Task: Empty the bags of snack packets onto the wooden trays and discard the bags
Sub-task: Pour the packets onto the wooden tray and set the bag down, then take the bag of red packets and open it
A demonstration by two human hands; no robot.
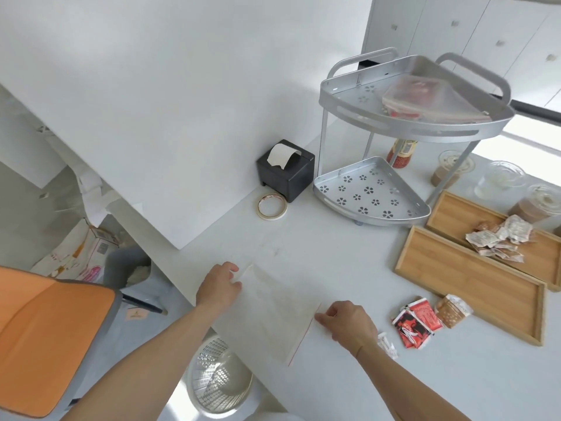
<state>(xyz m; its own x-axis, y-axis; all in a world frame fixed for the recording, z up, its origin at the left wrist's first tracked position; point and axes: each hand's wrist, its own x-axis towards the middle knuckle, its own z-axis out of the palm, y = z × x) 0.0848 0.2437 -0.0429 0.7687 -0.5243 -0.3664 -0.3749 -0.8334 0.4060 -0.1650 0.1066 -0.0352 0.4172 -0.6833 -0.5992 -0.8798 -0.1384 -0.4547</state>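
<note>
Head view: an empty clear plastic bag [273, 311] lies flat on the white counter [349, 259], the left hand [218, 287] pinching its far corner and the right hand [349, 325] pinching its red-striped edge. Two wooden trays [473, 281] sit right; the farther holds snack packets [501, 238].

text: none legible | red packets [414, 326]: print blurred

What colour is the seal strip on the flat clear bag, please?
Red, a thin line along the bag edge; head view.
</note>
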